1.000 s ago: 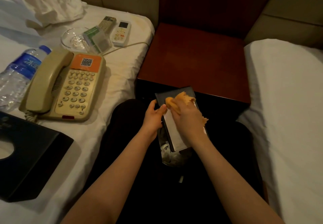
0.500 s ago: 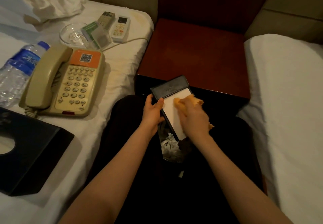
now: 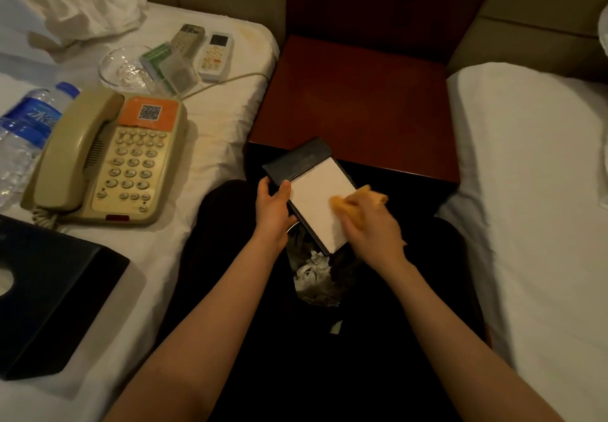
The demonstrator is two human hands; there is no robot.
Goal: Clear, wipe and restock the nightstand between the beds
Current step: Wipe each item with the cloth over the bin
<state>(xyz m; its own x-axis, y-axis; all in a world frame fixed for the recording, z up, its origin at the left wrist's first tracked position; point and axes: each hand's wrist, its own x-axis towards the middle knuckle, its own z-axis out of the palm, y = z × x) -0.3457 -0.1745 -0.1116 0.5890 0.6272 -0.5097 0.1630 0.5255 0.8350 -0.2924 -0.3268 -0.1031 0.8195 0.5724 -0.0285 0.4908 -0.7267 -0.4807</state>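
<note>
Nightstand (image 3: 355,99): red-brown wood, upper centre of the frame, set between two white beds.

Pad (image 3: 316,198): dark holder with a white sheet, held tilted at frame centre, just below the nightstand's front edge and above the bin (image 3: 316,293).

Left hand (image 3: 273,214): the pad's left edge is gripped, thumb laid on the dark border, fingers hidden beneath.

Right hand (image 3: 371,231): fingers are curled round an orange cloth (image 3: 352,203), which is pressed onto the lower right of the white sheet.

Bin: seen between the forearms; crumpled white paper is held inside a clear liner.

Left bed (image 3: 214,132), items laid on it:
- Phone (image 3: 105,158): beige, handset seated on its left side, orange label with a QR code above the keypad, centre left. A cord is run from behind it toward the nightstand.
- Bottle (image 3: 26,135): clear, blue cap and label, laid on its side at the left edge, just beside the phone.
- Tissue box (image 3: 49,290): dark, lower left.
- Glass dish (image 3: 121,66): above the phone.
- Clear case (image 3: 167,66): green contents, touching the dish.
- Two remotes: one grey (image 3: 187,40), one white (image 3: 215,54), side by side at upper centre left.
- White linen (image 3: 82,3): crumpled, upper left.

Right bed (image 3: 526,207): white sheet, right side of the frame.
</note>
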